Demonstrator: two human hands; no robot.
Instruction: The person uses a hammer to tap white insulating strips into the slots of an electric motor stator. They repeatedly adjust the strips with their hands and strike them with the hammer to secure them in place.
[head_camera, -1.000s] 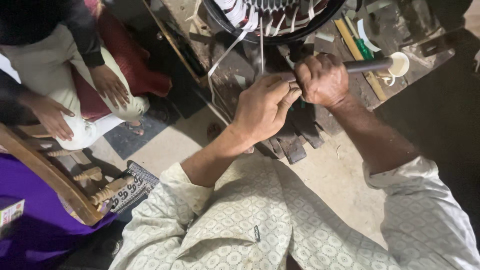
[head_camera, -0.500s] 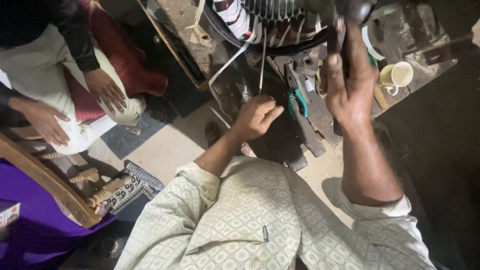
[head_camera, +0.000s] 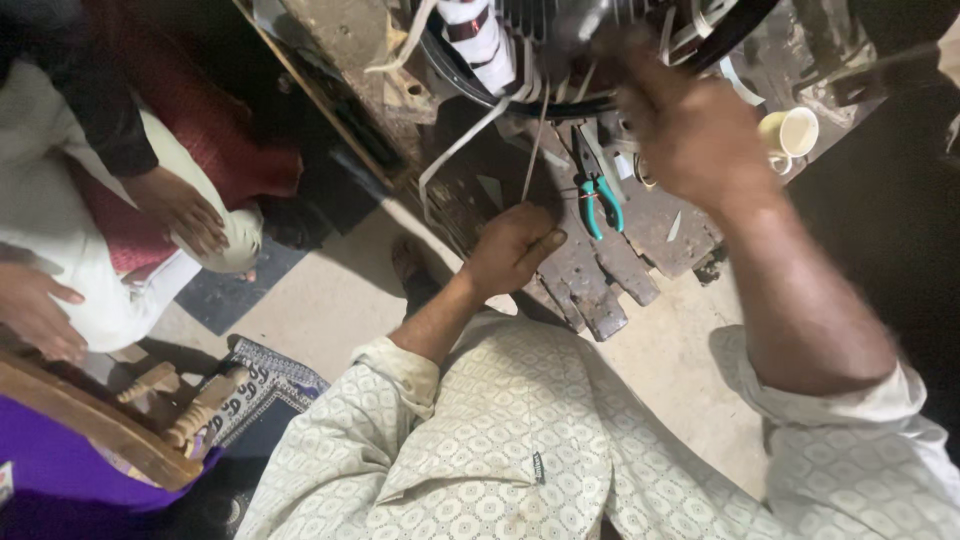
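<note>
A large round motor stator (head_camera: 520, 60) with a black rim and white insulation strips fills the top of the view. My left hand (head_camera: 515, 245) is closed on a thin pale strip (head_camera: 535, 140) that runs up into the stator. My right hand (head_camera: 690, 130) is raised against the stator's lower rim, blurred by motion, with its fingers curled. I cannot tell whether it holds anything. Pliers with teal handles (head_camera: 600, 205) lie between my hands on the grimy metal base (head_camera: 600, 290).
A cream cup (head_camera: 790, 130) stands right of my right hand. Another person sits at left, one hand on a knee (head_camera: 185, 210) and the other lower down (head_camera: 35, 310). A wooden chair frame (head_camera: 90, 420) and a patterned mat (head_camera: 260, 375) lie at lower left.
My right hand left the dark handle it gripped beside my left hand and rose to the stator's rim. My left hand dropped lower and now pinches the strip. The view moved closer.
</note>
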